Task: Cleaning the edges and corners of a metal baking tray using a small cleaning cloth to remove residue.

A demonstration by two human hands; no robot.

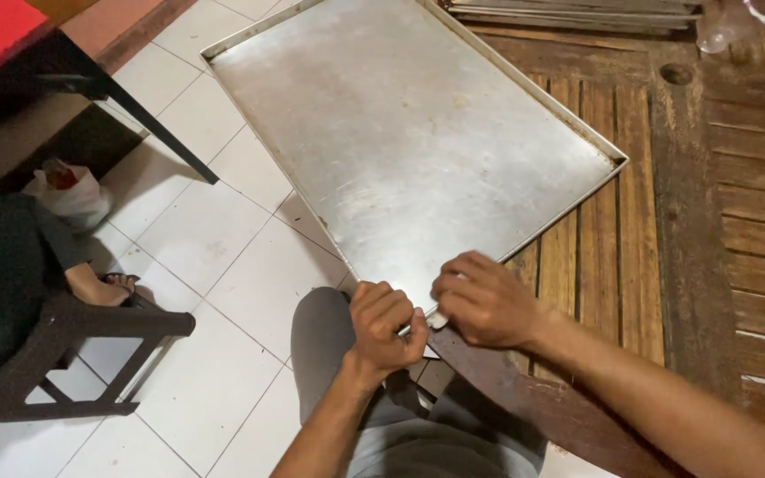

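Closest in, both hands meet at the near corner of the big metal baking tray [418,133]. The left hand [384,323] is balled up, fingers curled tight around something small and pale at the tray's edge. The right hand [482,299] has its fingers pinched together on the same spot, right against the left. Can't really make out what the pale bit is, maybe a scrap of tape or a sticker, it's mostly hidden.

So I'd say the step in hand is picking or peeling at that corner. Next move probably needs a firm pinch and a steady pull while the other hand keeps the tray from sliding.

The tray lies flat, half on the slatted wooden tabletop [737,221], half hanging over the white tiled floor [197,239]. Farther back there's a stack of similar trays [577,13].
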